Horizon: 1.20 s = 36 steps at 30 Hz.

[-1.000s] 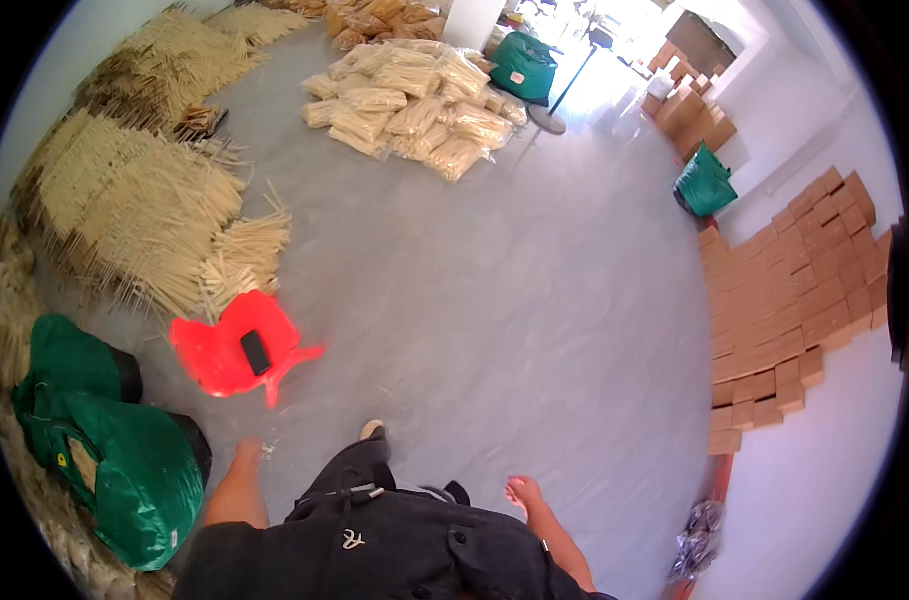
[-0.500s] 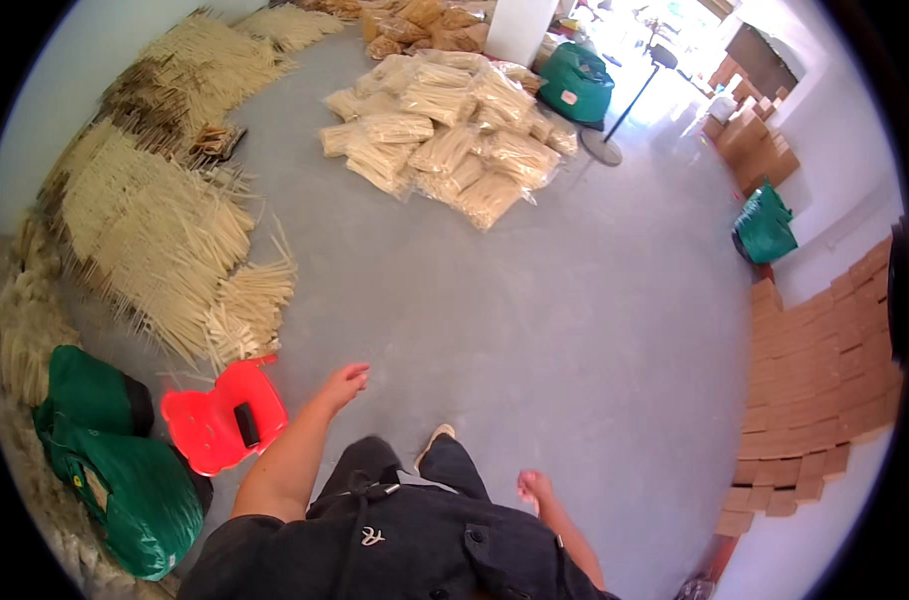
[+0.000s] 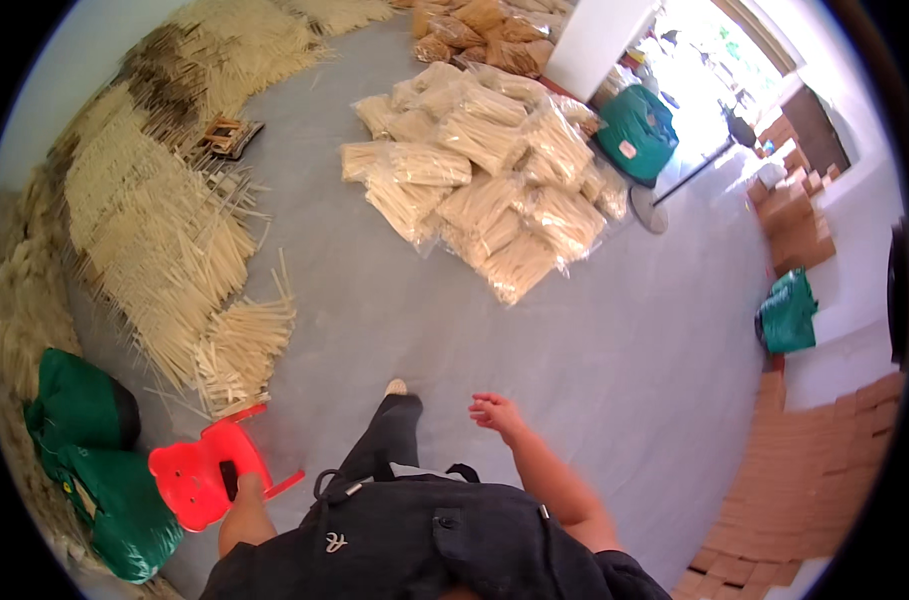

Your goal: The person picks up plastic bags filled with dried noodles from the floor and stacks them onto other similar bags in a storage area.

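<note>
My right hand is out in front of my body over the grey floor, its fingers loosely apart and nothing in them. My left hand hangs low at my side, in front of a small red plastic chair. On that chair's seat lies a small black oblong object, right beside my left hand in the picture. Whether the hand touches it I cannot tell, as the fingers are hard to make out. Ahead lies a heap of clear plastic bags filled with pale sticks.
Loose pale sticks spread along the left wall. Green sacks stand beside the chair. Beyond the bagged heap are a white pillar, another green sack and a round-based pole. Stacked brown cartons line the right side.
I have stepped forward, and the bagged heap appears nearer. My right hand has swung forward, while my left has dropped back beside the red chair.
</note>
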### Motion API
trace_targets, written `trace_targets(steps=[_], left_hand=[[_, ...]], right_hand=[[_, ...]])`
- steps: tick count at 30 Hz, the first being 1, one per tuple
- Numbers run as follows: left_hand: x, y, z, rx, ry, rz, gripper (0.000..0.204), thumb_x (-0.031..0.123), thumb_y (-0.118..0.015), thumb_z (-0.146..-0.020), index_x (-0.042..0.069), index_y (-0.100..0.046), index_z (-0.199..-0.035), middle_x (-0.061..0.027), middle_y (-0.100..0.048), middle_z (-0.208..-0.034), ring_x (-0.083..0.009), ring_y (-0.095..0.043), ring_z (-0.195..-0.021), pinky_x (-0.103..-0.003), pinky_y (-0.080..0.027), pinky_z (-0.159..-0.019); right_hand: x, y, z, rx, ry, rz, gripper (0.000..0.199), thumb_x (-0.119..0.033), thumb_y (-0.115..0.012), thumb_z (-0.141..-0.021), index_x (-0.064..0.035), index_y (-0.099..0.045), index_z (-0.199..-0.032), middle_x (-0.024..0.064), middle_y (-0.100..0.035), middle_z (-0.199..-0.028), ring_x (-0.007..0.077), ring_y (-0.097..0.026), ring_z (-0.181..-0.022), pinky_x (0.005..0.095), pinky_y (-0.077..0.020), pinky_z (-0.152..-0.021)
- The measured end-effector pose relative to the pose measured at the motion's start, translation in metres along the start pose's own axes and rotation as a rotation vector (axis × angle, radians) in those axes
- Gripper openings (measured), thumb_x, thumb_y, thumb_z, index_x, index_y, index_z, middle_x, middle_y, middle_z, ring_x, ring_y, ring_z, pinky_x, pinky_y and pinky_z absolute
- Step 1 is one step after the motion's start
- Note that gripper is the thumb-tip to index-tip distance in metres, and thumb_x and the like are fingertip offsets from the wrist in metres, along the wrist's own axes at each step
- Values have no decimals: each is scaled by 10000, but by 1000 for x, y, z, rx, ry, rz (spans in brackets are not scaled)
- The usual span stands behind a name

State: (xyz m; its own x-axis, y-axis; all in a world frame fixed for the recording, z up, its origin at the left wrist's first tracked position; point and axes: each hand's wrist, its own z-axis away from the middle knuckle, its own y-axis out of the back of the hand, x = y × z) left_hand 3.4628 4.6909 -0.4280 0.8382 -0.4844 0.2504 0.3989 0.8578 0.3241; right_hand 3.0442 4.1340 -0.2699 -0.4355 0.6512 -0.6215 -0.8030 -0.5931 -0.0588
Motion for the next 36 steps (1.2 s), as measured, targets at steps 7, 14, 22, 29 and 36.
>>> trace_targets(steps=[7, 14, 22, 29, 36], left_hand=[[265, -376, 129, -343, -529, -288, 342, 268, -586, -831, 131, -563, -1144, 1, -574, -841, -103, -525, -699, -263, -433, -558], [489, -554, 163, -472, -695, -311, 371, 242, -577, -840, 142, -549, -1197, -3, -597, -896, -87, -542, -739, -247, -437, -599], [622, -641, 87, -279, -421, -353, 335, 214, -563, -840, 132, -570, -1166, -2, -612, -933, -88, -546, -740, -241, -438, -587], [736, -740, 47, -345, -353, -415, 326, 193, -566, -836, 103, -583, -1149, -18, -626, -921, -86, -573, -720, -232, -442, -573], [813, -841, -38, -477, -290, -460, 322, 177, -561, -832, 70, -582, -1136, -37, -640, -901, -101, -602, -755, -248, -469, -587]], right_hand=[[-156, 33, -110, 57, 7, 24, 349, -226, -546, -883, -69, -524, -1193, 87, -625, -1033, 171, -613, -902, 304, -495, -774], [-325, 26, -251, -99, 45, -69, 356, -230, -545, -882, -54, -528, -1191, 90, -628, -1024, 171, -614, -887, 291, -494, -770], [-501, 21, -424, -171, -1, -20, 348, -236, -537, -893, -51, -524, -1188, 82, -618, -1030, 163, -598, -909, 297, -481, -800], [-598, -5, -540, -171, -77, -125, 339, -229, -529, -903, -58, -519, -1195, 82, -607, -1058, 167, -587, -902, 296, -468, -825], [-593, -31, -661, -38, -255, -318, 354, -238, -543, -888, -67, -517, -1197, 75, -613, -1038, 154, -605, -873, 282, -489, -766]])
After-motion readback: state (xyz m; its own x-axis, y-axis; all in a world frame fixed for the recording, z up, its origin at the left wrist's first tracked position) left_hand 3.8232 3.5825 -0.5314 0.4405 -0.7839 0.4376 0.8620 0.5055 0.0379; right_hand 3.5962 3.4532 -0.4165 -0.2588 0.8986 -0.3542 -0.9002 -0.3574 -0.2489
